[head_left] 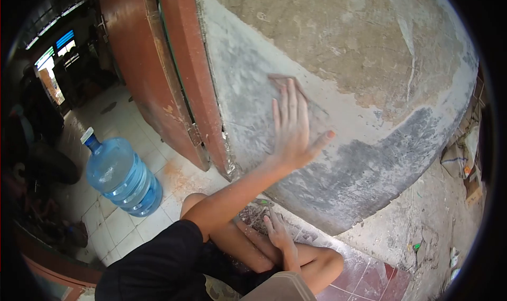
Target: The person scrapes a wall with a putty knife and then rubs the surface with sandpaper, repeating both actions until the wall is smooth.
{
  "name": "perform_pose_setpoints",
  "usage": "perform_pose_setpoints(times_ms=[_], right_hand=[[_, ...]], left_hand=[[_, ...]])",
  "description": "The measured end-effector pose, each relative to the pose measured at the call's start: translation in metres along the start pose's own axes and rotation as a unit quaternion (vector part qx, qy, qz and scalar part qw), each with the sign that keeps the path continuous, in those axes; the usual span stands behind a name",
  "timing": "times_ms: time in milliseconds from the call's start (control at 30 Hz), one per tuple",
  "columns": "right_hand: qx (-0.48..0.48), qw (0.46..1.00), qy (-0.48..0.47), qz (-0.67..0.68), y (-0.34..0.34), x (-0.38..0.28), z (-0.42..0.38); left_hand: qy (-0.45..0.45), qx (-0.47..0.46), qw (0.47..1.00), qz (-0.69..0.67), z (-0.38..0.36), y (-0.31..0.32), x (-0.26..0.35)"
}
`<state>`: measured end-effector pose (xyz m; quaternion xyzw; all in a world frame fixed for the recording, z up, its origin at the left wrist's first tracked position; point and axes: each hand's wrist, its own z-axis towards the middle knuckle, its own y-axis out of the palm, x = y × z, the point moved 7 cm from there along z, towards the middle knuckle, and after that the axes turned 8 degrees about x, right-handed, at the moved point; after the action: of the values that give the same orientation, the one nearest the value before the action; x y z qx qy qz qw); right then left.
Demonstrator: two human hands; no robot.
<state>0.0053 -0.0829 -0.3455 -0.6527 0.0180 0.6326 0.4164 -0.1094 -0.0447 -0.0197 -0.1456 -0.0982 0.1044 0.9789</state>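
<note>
My left hand lies flat against the grey, dusty plastered wall, its fingers up and spread and its thumb out to the right. A thin brownish sheet shows at the fingertips, pressed to the wall; how much of it lies under the palm is hidden. Lower down, my right hand is held over my crossed legs with its fingers stretched out. A small green and dark item is just beyond its fingertips; I cannot make out whether they touch.
A blue water jug with a white cap stands on the pale tiled floor at the left. Between it and the wall is a brown wooden door with its frame. Dusty red tiles lie below the wall.
</note>
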Motion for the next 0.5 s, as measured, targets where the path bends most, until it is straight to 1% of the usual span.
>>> perform_pose_setpoints(times_ms=[67,133,200,233,300,367,433,467,500], right_hand=[[-0.006,1.000,-0.008,-0.016,0.002,0.003,-0.006],[0.003,1.000,0.007,-0.027,-0.005,0.009,-0.020],[0.004,1.000,-0.012,-0.004,-0.013,0.001,-0.025],[0.027,1.000,-0.007,0.007,-0.015,0.003,-0.024],[0.038,0.999,0.001,0.007,-0.022,0.004,-0.017],[0.029,1.000,-0.005,0.003,-0.018,-0.004,-0.008],[0.032,0.999,-0.014,0.017,-0.005,0.002,0.003],[0.027,0.999,-0.020,0.013,0.002,0.004,0.006],[-0.013,1.000,-0.018,-0.001,0.014,0.008,0.003]], left_hand=[[0.028,-0.010,0.999,-0.011,-0.004,0.000,0.014],[0.029,0.002,0.997,0.076,0.027,-0.008,-0.018],[-0.104,0.016,0.994,0.015,0.073,-0.031,-0.061],[-0.101,0.011,0.995,0.004,0.077,-0.028,-0.057],[-0.147,0.040,0.988,-0.010,0.087,-0.037,-0.061],[-0.100,0.062,0.993,0.010,0.059,-0.017,-0.026],[-0.073,0.009,0.996,-0.051,0.015,-0.001,0.023],[-0.077,0.016,0.996,-0.047,0.004,-0.002,0.024],[-0.030,-0.031,0.999,-0.025,-0.010,0.007,0.031]])
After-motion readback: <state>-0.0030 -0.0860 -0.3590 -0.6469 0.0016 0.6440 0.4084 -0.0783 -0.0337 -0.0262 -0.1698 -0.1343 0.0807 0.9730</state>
